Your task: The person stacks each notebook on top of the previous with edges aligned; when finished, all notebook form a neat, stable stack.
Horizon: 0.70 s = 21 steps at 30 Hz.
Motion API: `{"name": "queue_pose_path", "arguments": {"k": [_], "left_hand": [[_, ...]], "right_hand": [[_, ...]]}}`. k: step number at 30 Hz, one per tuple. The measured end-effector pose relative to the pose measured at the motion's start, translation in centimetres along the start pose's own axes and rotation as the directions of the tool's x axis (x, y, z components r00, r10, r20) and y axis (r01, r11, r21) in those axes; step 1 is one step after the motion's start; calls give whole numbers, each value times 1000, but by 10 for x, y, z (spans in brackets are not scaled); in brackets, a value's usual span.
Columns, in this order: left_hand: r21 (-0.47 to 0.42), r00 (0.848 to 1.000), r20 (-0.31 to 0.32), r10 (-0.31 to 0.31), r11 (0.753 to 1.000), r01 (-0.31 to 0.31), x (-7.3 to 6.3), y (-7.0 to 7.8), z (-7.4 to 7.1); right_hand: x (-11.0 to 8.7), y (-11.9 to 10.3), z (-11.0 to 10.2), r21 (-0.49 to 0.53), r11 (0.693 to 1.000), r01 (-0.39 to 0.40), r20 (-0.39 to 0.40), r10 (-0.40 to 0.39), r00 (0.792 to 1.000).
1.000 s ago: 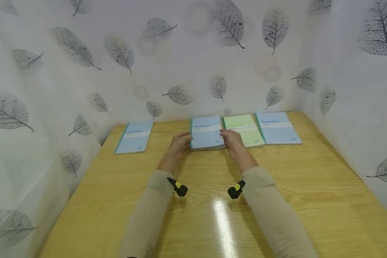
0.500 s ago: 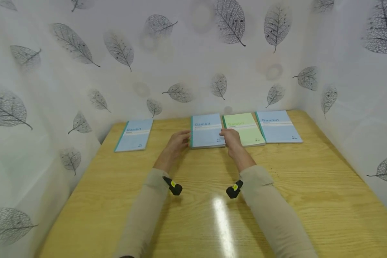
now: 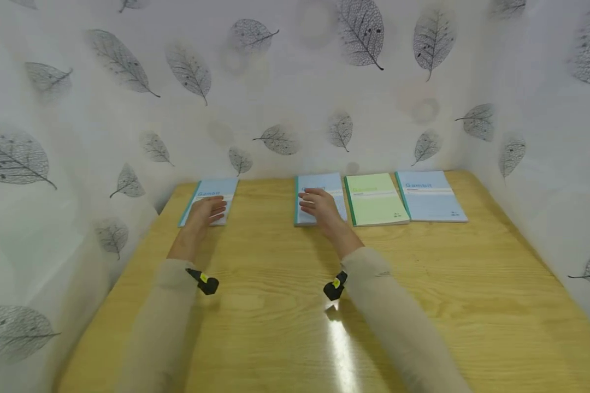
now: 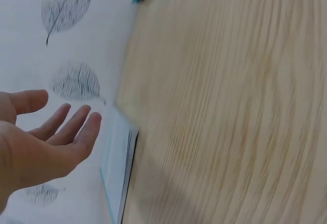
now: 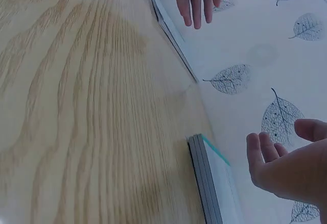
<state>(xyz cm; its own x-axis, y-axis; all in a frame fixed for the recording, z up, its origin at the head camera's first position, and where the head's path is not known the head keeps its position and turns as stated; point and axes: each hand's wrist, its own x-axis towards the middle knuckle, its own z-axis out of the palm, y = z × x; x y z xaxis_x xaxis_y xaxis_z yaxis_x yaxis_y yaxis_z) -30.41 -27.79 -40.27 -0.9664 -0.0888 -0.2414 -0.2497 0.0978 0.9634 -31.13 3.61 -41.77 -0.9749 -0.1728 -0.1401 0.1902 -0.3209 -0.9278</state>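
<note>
My left hand (image 3: 204, 213) is held with relaxed, empty fingers over the far-left blue notebook (image 3: 218, 186), overlapping its lower part in the head view. In the left wrist view, that hand (image 4: 53, 142) hovers above the notebook (image 4: 121, 157), thumb apart from the fingers. Loosely bent and empty, my right hand (image 3: 322, 210) is over the middle blue notebook (image 3: 326, 181) with a teal spine. The right wrist view shows this one as the top of a small stack (image 5: 208, 178), with the right hand (image 5: 286, 165) apart from it.
Right of the stack lies a green notebook (image 3: 376, 202), and beside it another blue notebook (image 3: 430, 199). All are along the back of the wooden table (image 3: 265, 305). A leaf-patterned curtain (image 3: 295, 98) encloses the back and sides.
Both hands have come off the middle stack. My left hand moved left to the far-left notebook; my right hand let go of the stack's right edge and shifted left above it.
</note>
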Motion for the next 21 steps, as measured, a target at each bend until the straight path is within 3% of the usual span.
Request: {"name": "queue_pose_path", "arguments": {"k": [7, 13, 17, 21], "left_hand": [[48, 996, -84, 4, 999, 0, 9, 8, -44], [58, 983, -172, -63, 996, 74, 3, 3, -81], [58, 977, -181, -113, 990, 125, -10, -9, -106], [96, 979, -150, -135, 984, 150, -14, -17, -118]], "right_hand": [[20, 6, 38, 7, 998, -57, 84, 56, 995], [29, 22, 60, -18, 993, -117, 170, 118, 978], [31, 37, 75, -24, 985, -170, 245, 171, 954], [32, 46, 88, -24, 977, -214, 276, 212, 937]]}}
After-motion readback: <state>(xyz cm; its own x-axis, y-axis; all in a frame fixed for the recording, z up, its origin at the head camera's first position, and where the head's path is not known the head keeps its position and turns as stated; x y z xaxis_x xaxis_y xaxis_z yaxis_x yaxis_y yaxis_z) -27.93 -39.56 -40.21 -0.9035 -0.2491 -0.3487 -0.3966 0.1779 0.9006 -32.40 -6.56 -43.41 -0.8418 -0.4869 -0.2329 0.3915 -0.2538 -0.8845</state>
